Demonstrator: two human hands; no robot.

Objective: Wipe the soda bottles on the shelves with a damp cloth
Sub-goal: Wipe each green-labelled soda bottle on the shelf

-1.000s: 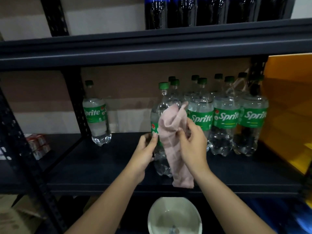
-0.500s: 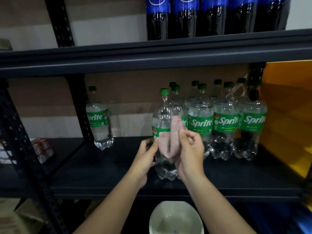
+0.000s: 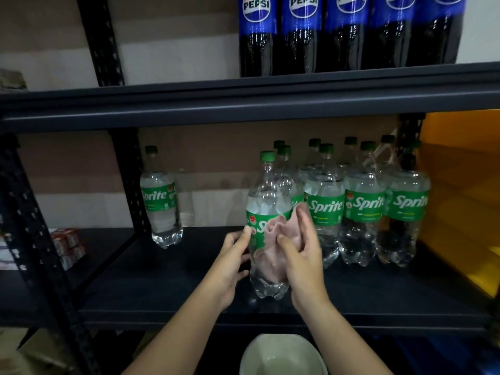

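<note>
head cam | faces forward, slightly down | close to shelf [image 3: 270, 312]

Upright Sprite bottle [image 3: 266, 212] on shelf, pink cloth [image 3: 273, 244] against it.

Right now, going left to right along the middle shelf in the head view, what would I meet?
Small red packs → lone Sprite bottle → left hand → bottle being wiped → pink cloth → right hand → row of Sprite bottles → yellow panel.
</note>
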